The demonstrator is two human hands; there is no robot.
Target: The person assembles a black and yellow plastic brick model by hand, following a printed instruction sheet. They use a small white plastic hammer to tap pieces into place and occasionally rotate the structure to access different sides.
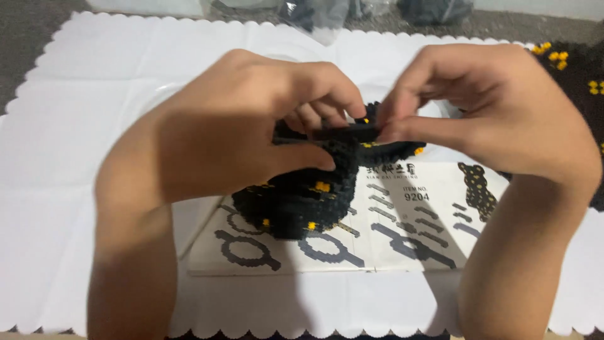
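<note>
A rounded black model built of tiny plastic bricks with scattered yellow studs was held just above a white printed instruction sheet. The left hand was closed around the model's upper part, its thumb pressed against the front, so that much of the top was hidden. The right hand was pinched, fingertips together, on a thin flat black piece at the model's top edge; whether the piece was already seated could not be made out. Beneath the sheet a white scalloped paper mat was spread. Right of the sheet, loose black and yellow bricks were cut off by the frame edge.
</note>
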